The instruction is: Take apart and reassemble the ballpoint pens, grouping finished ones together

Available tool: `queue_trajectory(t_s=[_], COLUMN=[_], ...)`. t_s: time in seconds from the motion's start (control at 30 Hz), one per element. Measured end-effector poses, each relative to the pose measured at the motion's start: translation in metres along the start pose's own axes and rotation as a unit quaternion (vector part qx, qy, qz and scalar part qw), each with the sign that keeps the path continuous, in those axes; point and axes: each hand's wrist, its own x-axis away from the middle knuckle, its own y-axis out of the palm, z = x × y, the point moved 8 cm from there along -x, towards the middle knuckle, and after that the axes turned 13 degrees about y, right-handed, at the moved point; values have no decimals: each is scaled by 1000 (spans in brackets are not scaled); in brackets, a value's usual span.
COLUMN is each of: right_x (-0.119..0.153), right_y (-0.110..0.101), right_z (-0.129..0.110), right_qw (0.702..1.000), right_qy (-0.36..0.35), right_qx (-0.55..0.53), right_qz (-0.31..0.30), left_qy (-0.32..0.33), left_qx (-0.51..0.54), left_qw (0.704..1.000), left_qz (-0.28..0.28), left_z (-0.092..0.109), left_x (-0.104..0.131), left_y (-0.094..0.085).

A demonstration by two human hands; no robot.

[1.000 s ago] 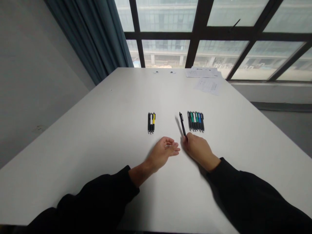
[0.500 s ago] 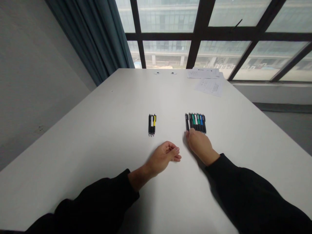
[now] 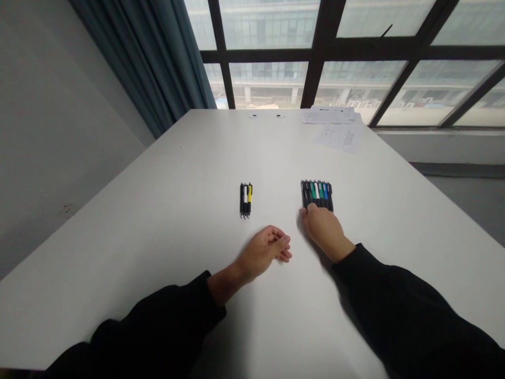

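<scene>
Several pens (image 3: 317, 192) lie side by side in a row on the white table, with black, green, white and blue barrels. My right hand (image 3: 322, 226) is at their near ends, thumb and finger pinched on the lower end of the leftmost black pen (image 3: 304, 193). It hides the lower ends of some others. To the left, three pens (image 3: 245, 200), black, white and yellow, lie together. My left hand (image 3: 265, 250) rests on the table between and nearer than the two groups, fingers curled together with nothing visible in them.
Printed papers (image 3: 337, 136) lie at the far right part of the white table (image 3: 177, 210). Two small dark-centred fittings (image 3: 280, 116) sit near its far edge. Beyond are a window and a blue curtain (image 3: 158, 68).
The leftmost black pen has moved right, closing the gap to the row, and my right hand has shifted slightly with it. My left hand has stayed nearly still.
</scene>
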Motion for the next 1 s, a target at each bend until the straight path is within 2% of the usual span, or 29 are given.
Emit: queue_trajectory(t_s=[0.1, 0.17, 0.2, 0.23, 0.3, 0.37, 0.47, 0.6, 0.67, 0.73, 0.83, 0.93, 1.0], right_x=[1, 3, 5, 6, 10, 13, 17, 19, 20, 20, 21, 22, 23], right_y=[0, 0, 0, 1, 1, -1, -4, -5, -5, -4, -4, -4, -4], right_z=[0, 0, -1, -1, -1, -2, -3, -3, -3, -3, -3, -3, -5], right_qw=[1000, 1000, 1000, 999, 999, 997, 995, 993, 992, 991, 989, 987, 985], right_qy=[-3, -15, -22, -31, -47, -64, -87, -103, -110, -115, -122, -130, -142], right_qx=[2, 2, 1, -1, -5, -10, -18, -27, -31, -38, -49, -56, -64], right_qz=[5, 8, 9, 11, 16, 28, 48, 59, 62, 64, 67, 70, 68], left_qy=[19, 55, 89, 133, 197, 199, 159, 145, 160, 182, 226, 275, 296], left_qx=[-60, -155, -235, -329, -501, -613, -703, -763, -774, -772, -759, -742, -724], left_qw=[998, 986, 967, 934, 842, 763, 690, 628, 612, 607, 610, 611, 623], left_qz=[-26, -39, -40, -30, 18, 51, 59, 46, 36, 35, 32, 5, -13], left_z=[4, 12, 20, 30, 51, 61, 65, 68, 70, 72, 74, 73, 71], left_x=[0, -3, -6, -8, -12, -15, -18, -17, -17, -17, -17, -18, -19], left_y=[-4, -15, -23, -32, -51, -66, -79, -76, -72, -69, -67, -62, -60])
